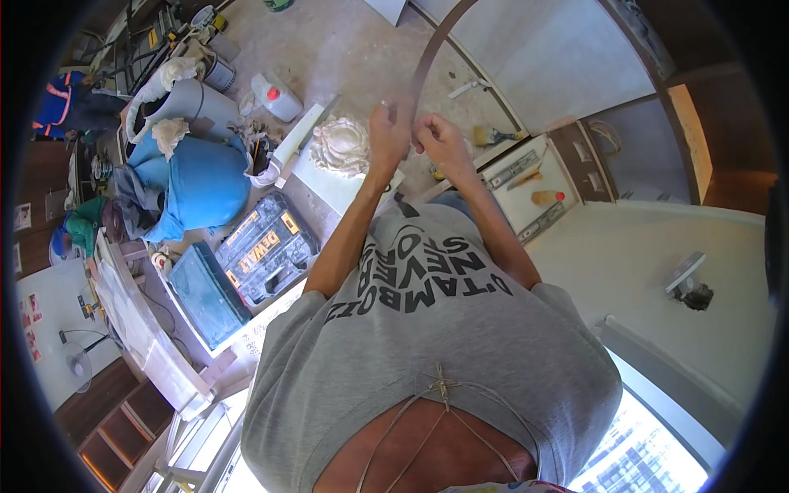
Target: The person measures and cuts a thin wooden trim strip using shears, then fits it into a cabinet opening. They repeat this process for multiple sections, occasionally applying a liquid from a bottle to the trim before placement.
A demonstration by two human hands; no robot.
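My left hand is closed on a long, thin brown strip, which curves up from my hands to the top of the head view. My right hand is closed beside it, its fingertips at the strip's lower part; the exact grip is partly hidden. Just left of my hands, a crumpled off-white heap lies on a pale board, near a long light tool. Right of my hands lies a paintbrush.
Buckets, a jug and tool cases crowd the left. A drawer with metal rails and white cabinetry stand on the right. Two other people are at the far left.
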